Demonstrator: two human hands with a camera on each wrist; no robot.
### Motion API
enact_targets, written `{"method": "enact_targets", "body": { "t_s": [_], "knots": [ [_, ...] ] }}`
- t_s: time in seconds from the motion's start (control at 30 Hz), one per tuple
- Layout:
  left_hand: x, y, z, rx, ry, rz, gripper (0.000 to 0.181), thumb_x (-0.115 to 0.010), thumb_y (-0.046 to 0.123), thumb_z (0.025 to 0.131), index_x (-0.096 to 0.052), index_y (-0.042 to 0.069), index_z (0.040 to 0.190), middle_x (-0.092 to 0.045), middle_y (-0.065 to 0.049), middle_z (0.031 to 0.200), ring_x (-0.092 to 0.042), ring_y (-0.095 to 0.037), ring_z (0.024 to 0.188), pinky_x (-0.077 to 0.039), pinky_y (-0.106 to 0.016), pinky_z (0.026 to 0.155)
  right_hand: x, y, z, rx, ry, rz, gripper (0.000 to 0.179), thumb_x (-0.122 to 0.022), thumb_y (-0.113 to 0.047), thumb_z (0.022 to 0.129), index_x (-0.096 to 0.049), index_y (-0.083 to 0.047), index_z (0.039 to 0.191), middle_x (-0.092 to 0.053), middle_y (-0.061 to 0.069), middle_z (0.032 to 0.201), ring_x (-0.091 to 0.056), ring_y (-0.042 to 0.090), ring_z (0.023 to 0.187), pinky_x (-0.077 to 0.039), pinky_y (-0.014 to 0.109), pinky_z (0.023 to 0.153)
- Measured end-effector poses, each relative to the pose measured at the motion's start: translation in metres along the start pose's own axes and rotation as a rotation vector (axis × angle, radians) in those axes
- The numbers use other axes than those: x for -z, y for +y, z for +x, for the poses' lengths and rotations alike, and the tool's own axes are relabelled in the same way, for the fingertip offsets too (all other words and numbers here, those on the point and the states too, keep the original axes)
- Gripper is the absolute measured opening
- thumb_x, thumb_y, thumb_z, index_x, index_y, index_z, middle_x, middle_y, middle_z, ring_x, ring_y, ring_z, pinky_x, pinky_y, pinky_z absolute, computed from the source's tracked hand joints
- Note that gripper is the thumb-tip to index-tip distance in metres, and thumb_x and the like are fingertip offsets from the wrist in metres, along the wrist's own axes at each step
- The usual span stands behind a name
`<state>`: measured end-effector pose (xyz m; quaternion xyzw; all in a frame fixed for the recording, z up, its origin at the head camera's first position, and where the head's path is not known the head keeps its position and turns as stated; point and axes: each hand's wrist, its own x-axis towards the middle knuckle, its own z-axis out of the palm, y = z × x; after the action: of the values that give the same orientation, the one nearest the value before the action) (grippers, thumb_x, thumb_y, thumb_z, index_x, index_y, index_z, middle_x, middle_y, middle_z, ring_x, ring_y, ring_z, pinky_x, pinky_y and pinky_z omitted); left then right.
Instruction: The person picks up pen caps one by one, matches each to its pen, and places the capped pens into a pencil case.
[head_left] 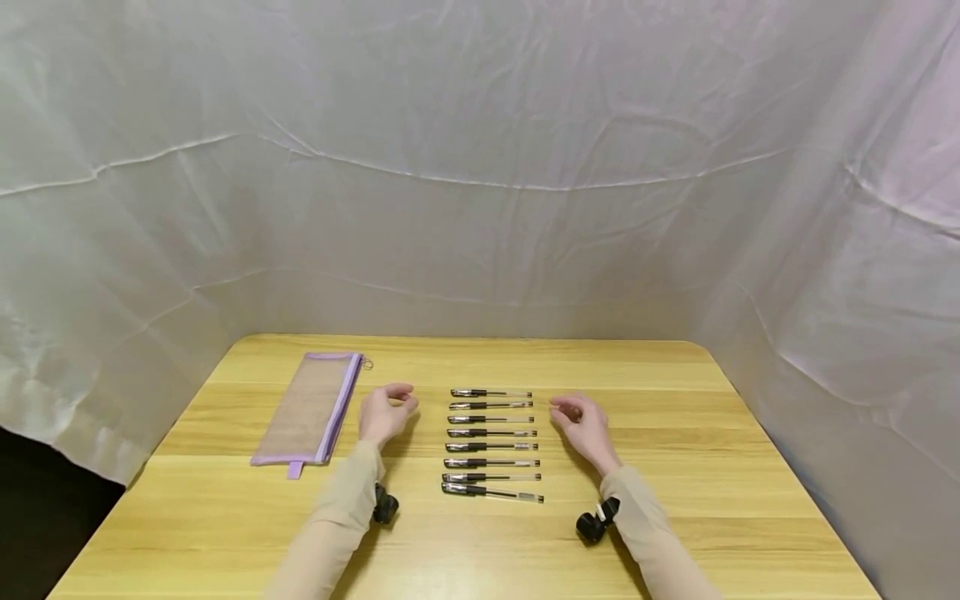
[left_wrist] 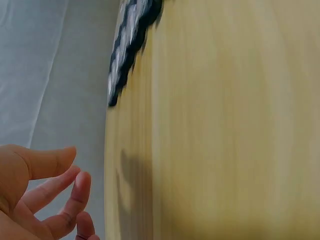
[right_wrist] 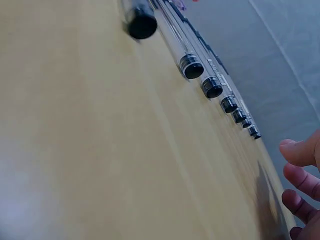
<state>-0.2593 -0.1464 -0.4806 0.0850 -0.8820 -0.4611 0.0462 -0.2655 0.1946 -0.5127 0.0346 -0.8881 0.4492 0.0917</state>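
Several clear gel pens with black grips and caps lie in a column on the table, caps to the left. The two nearest pens, including the slightly slanted front pen, almost touch at their caps. My left hand hovers left of the far pens, fingers loosely bent, holding nothing. On the other side, my right hand is off the pens' clear ends, fingers relaxed and nothing in them. The left wrist view shows blurred pen caps beyond the thumb; the right wrist view shows black end plugs.
A mesh zip pouch with purple edging lies flat on the left of the table, its zip side facing the left hand. The wooden table is bounded behind and at the sides by pale hanging cloth.
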Motion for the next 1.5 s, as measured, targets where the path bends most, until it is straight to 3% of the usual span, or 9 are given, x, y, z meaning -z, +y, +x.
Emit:
{"method": "enact_targets", "body": {
  "t_s": [0.17, 0.3, 0.53, 0.7, 0.8, 0.93, 1.03, 1.23, 1.5],
  "knots": [
    [0.027, -0.016, 0.001, -0.007, 0.042, 0.021, 0.041, -0.069, 0.018, 0.091, -0.064, 0.004, 0.13, -0.068, -0.02, 0.124, -0.06, -0.039, 0.117, -0.042, -0.049, 0.098, 0.008, 0.001, -0.009, 0.003, -0.022, 0.048, 0.024, -0.071, -0.006, 0.091, -0.072, -0.001, 0.114, -0.069, 0.016, 0.107, -0.057, 0.014, 0.089, -0.048, 0.019, 0.08],
    [0.046, -0.03, 0.003, -0.013, 0.067, 0.073, 0.049, -0.07, 0.019, 0.091, -0.059, 0.001, 0.135, -0.063, -0.027, 0.128, -0.058, -0.043, 0.118, -0.041, -0.054, 0.101, 0.012, 0.002, -0.014, 0.021, -0.024, 0.076, 0.024, -0.07, -0.005, 0.091, -0.072, 0.0, 0.114, -0.068, 0.017, 0.105, -0.055, 0.01, 0.083, -0.047, 0.018, 0.075],
    [0.066, -0.049, 0.002, 0.054, 0.094, 0.114, 0.058, -0.074, 0.02, 0.086, -0.054, 0.001, 0.138, -0.062, -0.031, 0.128, -0.054, -0.044, 0.118, -0.04, -0.057, 0.102, 0.014, 0.005, -0.018, 0.045, -0.013, 0.07, 0.022, -0.072, -0.004, 0.091, -0.073, 0.0, 0.112, -0.068, 0.016, 0.102, -0.054, 0.007, 0.081, -0.047, 0.018, 0.073],
    [0.073, -0.058, 0.003, 0.057, 0.104, 0.108, 0.061, -0.074, 0.017, 0.084, -0.052, -0.005, 0.137, -0.057, -0.035, 0.134, -0.046, -0.048, 0.126, -0.032, -0.057, 0.111, 0.016, 0.004, -0.02, 0.02, -0.017, 0.051, 0.023, -0.072, -0.005, 0.09, -0.073, -0.002, 0.113, -0.068, 0.015, 0.103, -0.054, 0.007, 0.082, -0.047, 0.019, 0.075],
    [0.075, -0.063, 0.003, 0.05, 0.122, 0.109, 0.058, -0.075, 0.015, 0.082, -0.055, -0.009, 0.131, -0.061, -0.035, 0.128, -0.051, -0.047, 0.121, -0.036, -0.055, 0.109, 0.017, 0.004, -0.021, 0.015, -0.028, 0.038, 0.024, -0.072, -0.006, 0.09, -0.073, -0.002, 0.114, -0.068, 0.015, 0.104, -0.055, 0.008, 0.083, -0.048, 0.019, 0.076],
    [0.077, -0.069, 0.004, 0.053, 0.127, 0.104, 0.048, -0.074, 0.014, 0.082, -0.062, -0.01, 0.122, -0.066, -0.03, 0.107, -0.06, -0.042, 0.103, -0.047, -0.049, 0.093, 0.018, 0.006, -0.024, 0.032, -0.029, 0.04, 0.023, -0.072, -0.005, 0.09, -0.073, -0.002, 0.113, -0.069, 0.015, 0.103, -0.056, 0.01, 0.085, -0.049, 0.021, 0.078],
    [0.079, -0.071, 0.004, 0.07, 0.117, 0.106, 0.042, -0.073, 0.016, 0.084, -0.065, -0.008, 0.117, -0.068, -0.024, 0.099, -0.062, -0.036, 0.093, -0.048, -0.039, 0.081, 0.019, 0.007, -0.025, 0.045, -0.023, 0.048, 0.022, -0.073, -0.005, 0.09, -0.074, -0.001, 0.112, -0.069, 0.015, 0.103, -0.056, 0.009, 0.085, -0.05, 0.02, 0.079],
    [0.08, -0.067, -0.003, 0.086, 0.069, 0.087, 0.028, -0.072, 0.015, 0.087, -0.07, -0.007, 0.105, -0.07, -0.019, 0.091, -0.062, -0.022, 0.077, -0.045, -0.024, 0.066, 0.02, 0.006, -0.03, 0.042, -0.046, 0.044, 0.023, -0.073, -0.004, 0.089, -0.073, -0.003, 0.112, -0.069, 0.014, 0.107, -0.054, 0.006, 0.086, -0.05, 0.023, 0.084],
    [0.073, -0.052, -0.023, 0.016, 0.011, 0.125, 0.019, -0.07, 0.01, 0.087, -0.075, -0.006, 0.095, -0.075, -0.022, 0.096, -0.067, -0.029, 0.086, -0.05, -0.027, 0.069, 0.021, 0.002, -0.039, 0.077, -0.103, 0.06, 0.02, -0.074, -0.007, 0.09, -0.074, -0.005, 0.109, -0.07, 0.01, 0.103, -0.059, 0.007, 0.09, -0.05, 0.025, 0.083]
  ]
}}
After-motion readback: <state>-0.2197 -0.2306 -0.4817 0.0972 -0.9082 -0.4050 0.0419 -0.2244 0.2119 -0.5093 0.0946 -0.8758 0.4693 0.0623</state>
